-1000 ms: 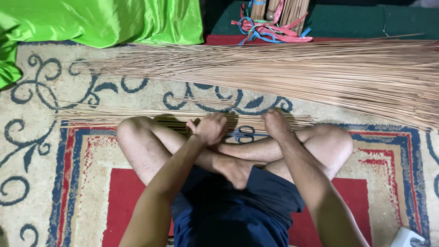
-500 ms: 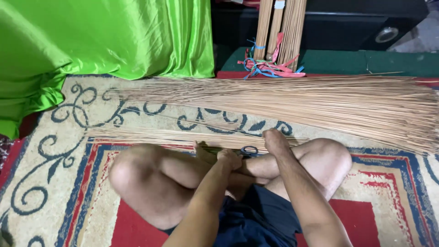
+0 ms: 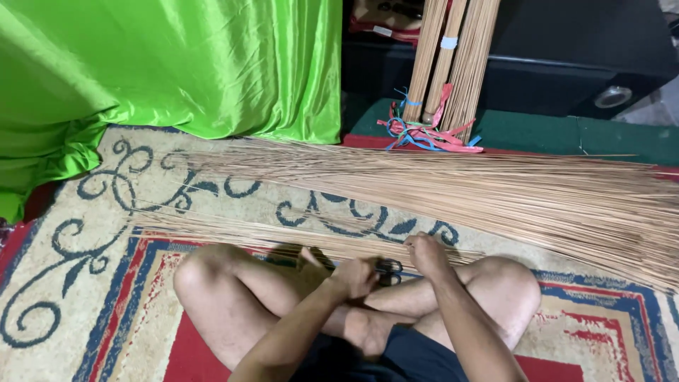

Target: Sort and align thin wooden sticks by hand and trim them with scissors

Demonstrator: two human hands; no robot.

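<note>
Hands: left hand [image 3: 353, 276] loosely curled above the crossed legs, touching the near bundle's edge; grip unclear. Right hand [image 3: 426, 252] closed down on the same bundle.
Carpet [image 3: 106, 283]: patterned, cream with blue scrolls and red border; person sits cross-legged on it.
Green cloth [image 3: 177, 64]: draped at far left, spilling onto the carpet.
Large stick pile [image 3: 495, 191]: thin tan sticks fanned across the carpet, beyond the hands.
Near bundle [image 3: 240, 233]: thinner row of sticks just before the knees, under both hands.
Scissors [image 3: 387, 267]: dark handles between the hands.
</note>
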